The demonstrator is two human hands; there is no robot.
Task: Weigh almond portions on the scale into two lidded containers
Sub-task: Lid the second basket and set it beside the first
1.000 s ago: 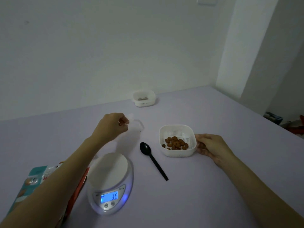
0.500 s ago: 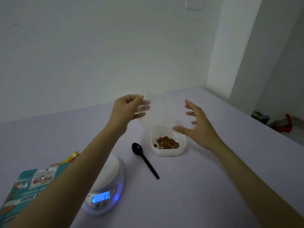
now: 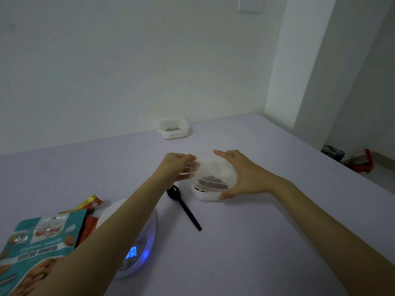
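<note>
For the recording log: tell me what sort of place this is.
Probably a plain room in a home: bare white walls, a lilac table set in the corner, and on it a kitchen scale and a bag of almonds.

A pale lilac bench (image 3: 256, 242) is stretching back to meet a plain off-white wall (image 3: 128, 60), which is filling the upper view. A white rectangular plate (image 3: 250, 4) is sitting on that wall at the top edge. To the right a white column (image 3: 299, 60) is jutting out, its side lying in grey shadow. Past the bench's right edge, pale floor (image 3: 382, 176) is showing, with a red object (image 3: 364, 164) and a small dark blue one (image 3: 333, 152) lying there. Dim, cool light is falling evenly.
</note>
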